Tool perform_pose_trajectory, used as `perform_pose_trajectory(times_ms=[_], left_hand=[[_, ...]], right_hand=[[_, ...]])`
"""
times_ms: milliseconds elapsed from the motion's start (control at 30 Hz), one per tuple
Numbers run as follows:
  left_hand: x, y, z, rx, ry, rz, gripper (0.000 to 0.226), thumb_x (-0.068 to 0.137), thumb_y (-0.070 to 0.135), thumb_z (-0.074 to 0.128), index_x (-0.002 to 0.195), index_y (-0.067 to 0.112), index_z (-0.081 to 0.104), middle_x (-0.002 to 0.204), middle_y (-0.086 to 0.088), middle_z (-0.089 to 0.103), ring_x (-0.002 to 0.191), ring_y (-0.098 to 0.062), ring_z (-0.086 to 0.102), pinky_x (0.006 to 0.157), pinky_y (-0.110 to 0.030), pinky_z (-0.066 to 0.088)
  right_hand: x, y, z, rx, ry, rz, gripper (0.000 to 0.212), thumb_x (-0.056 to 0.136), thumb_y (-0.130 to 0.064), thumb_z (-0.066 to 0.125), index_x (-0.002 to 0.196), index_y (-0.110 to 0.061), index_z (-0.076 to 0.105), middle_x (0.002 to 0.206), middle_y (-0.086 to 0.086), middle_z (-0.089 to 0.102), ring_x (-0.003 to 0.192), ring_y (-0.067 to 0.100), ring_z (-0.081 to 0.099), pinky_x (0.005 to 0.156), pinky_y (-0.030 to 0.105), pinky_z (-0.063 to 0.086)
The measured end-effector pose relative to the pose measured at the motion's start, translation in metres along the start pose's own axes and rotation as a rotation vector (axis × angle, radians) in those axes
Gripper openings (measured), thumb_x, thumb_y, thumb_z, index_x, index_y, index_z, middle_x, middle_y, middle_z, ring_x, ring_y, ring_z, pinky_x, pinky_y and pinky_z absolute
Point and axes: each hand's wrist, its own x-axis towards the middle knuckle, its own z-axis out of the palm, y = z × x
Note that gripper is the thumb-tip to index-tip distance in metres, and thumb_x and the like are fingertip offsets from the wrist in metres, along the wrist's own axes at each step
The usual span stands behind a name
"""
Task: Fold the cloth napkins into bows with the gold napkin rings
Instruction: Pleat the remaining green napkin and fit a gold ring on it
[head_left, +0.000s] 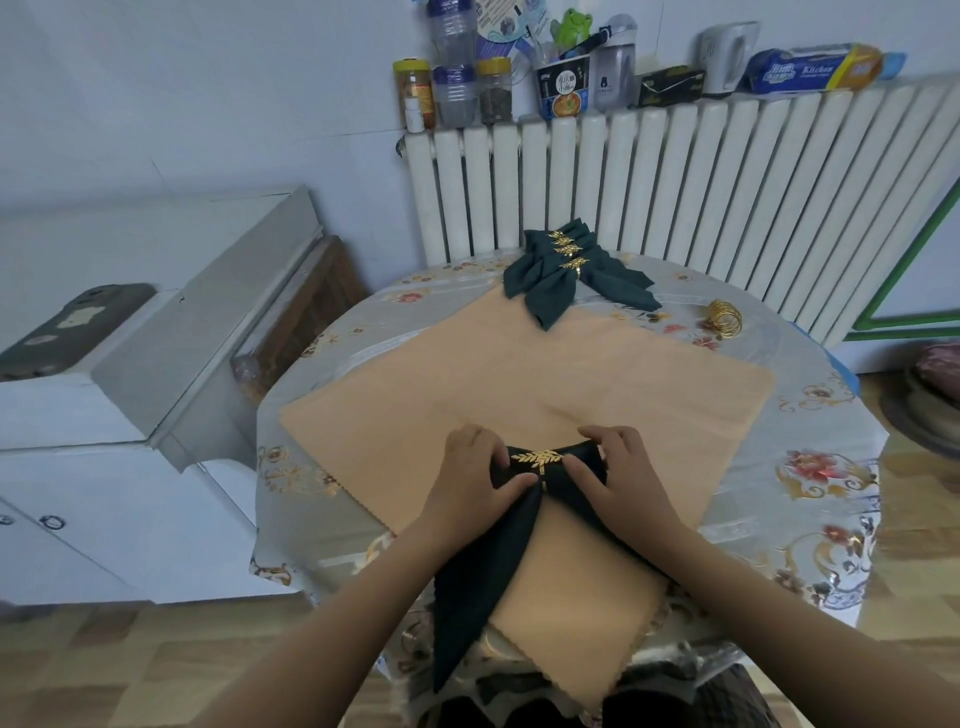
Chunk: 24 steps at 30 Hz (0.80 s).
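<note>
A dark green napkin lies near the table's front edge on a peach cloth. A gold leaf ring wraps its middle, making a bow shape with two tails running toward me. My left hand pinches the bow's left loop beside the ring. On the bow's right loop, my right hand grips the cloth. At the far side of the table sits a pile of finished green bows with gold rings. A loose gold ring lies at the far right.
The round table has a floral cover. A white radiator stands behind it, with jars, bottles and boxes on top. A white cabinet stands to the left. Wood floor shows on both sides.
</note>
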Motion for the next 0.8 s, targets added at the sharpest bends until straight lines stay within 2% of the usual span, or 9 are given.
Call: perform_pose_trajectory(times_ms=[33,100,167,334,434,567,667,734,801], left_hand=[[0.004,-0.001,0.000,-0.001,-0.009,0.025,0.037,0.075,0.045,0.069,0.098,0.019,0.056,0.111,0.000,0.051,0.108,-0.017,0.041,0.093,-0.012,0.024],[0.013,0.002,-0.003,-0.040,-0.170,0.012,0.064,0.076,0.048,0.070,0.131,0.025,0.047,0.136,0.002,0.044,0.127,-0.012,0.035,0.106,-0.021,0.023],[0.022,0.009,-0.005,-0.065,-0.346,-0.043,0.073,0.077,0.047,0.072,0.140,0.032,0.040,0.136,0.007,0.050,0.127,-0.009,0.041,0.106,-0.024,0.029],[0.034,0.021,-0.003,0.024,-0.396,-0.072,0.042,0.071,0.049,0.075,0.106,0.027,0.069,0.100,0.005,0.068,0.094,-0.013,0.057,0.082,-0.031,0.045],[0.031,0.023,0.002,0.031,-0.332,-0.098,0.038,0.070,0.051,0.075,0.098,0.025,0.069,0.094,0.006,0.066,0.089,-0.012,0.056,0.078,-0.033,0.045],[0.026,0.025,0.005,-0.161,-0.258,-0.197,0.024,0.069,0.040,0.079,0.086,0.024,0.072,0.083,0.004,0.068,0.082,-0.013,0.059,0.073,-0.034,0.044],[0.026,0.026,0.004,-0.211,-0.247,-0.178,0.025,0.069,0.037,0.080,0.088,0.023,0.072,0.084,0.004,0.068,0.083,-0.013,0.059,0.072,-0.032,0.043],[0.029,0.031,-0.002,-0.170,-0.223,-0.132,0.036,0.068,0.038,0.081,0.099,0.023,0.071,0.090,0.008,0.063,0.087,-0.010,0.055,0.071,-0.019,0.040],[0.036,0.035,-0.013,-0.123,-0.200,-0.072,0.045,0.065,0.037,0.083,0.106,0.024,0.068,0.093,0.012,0.058,0.091,-0.008,0.052,0.072,-0.011,0.035]], right_hand=[[-0.002,0.000,0.000,0.005,-0.001,0.007,0.044,0.091,-0.030,0.057,0.130,-0.013,0.048,0.116,-0.004,0.039,0.106,0.007,0.041,0.095,0.020,0.035],[-0.006,0.000,0.000,0.037,-0.002,0.038,0.043,0.093,-0.026,0.053,0.132,-0.011,0.044,0.119,-0.001,0.038,0.104,0.008,0.042,0.095,0.021,0.035],[-0.006,-0.002,0.000,0.078,0.018,0.079,0.041,0.096,-0.024,0.049,0.134,-0.010,0.041,0.123,0.003,0.039,0.104,0.011,0.045,0.092,0.020,0.035],[-0.011,-0.011,0.005,0.044,0.165,0.216,0.036,0.098,-0.024,0.041,0.133,-0.013,0.041,0.129,0.007,0.040,0.107,0.023,0.053,0.079,0.030,0.040],[-0.021,-0.016,0.012,0.030,0.253,0.253,0.034,0.096,-0.019,0.044,0.130,-0.014,0.042,0.132,0.005,0.038,0.101,0.027,0.056,0.072,0.034,0.042],[-0.028,-0.025,0.019,0.067,0.278,0.246,0.036,0.094,-0.015,0.046,0.129,-0.014,0.041,0.133,0.005,0.035,0.099,0.025,0.055,0.070,0.032,0.040],[-0.030,-0.030,0.020,0.123,0.271,0.252,0.036,0.094,-0.016,0.047,0.130,-0.013,0.039,0.133,0.004,0.034,0.095,0.019,0.052,0.073,0.031,0.040],[-0.025,-0.030,0.014,0.176,0.281,0.272,0.039,0.095,-0.024,0.048,0.131,-0.012,0.040,0.132,0.003,0.034,0.096,0.015,0.048,0.078,0.029,0.039],[-0.010,-0.028,0.006,0.184,0.231,0.287,0.037,0.095,-0.033,0.049,0.123,-0.010,0.051,0.124,0.006,0.045,0.104,0.020,0.050,0.086,0.030,0.039]])
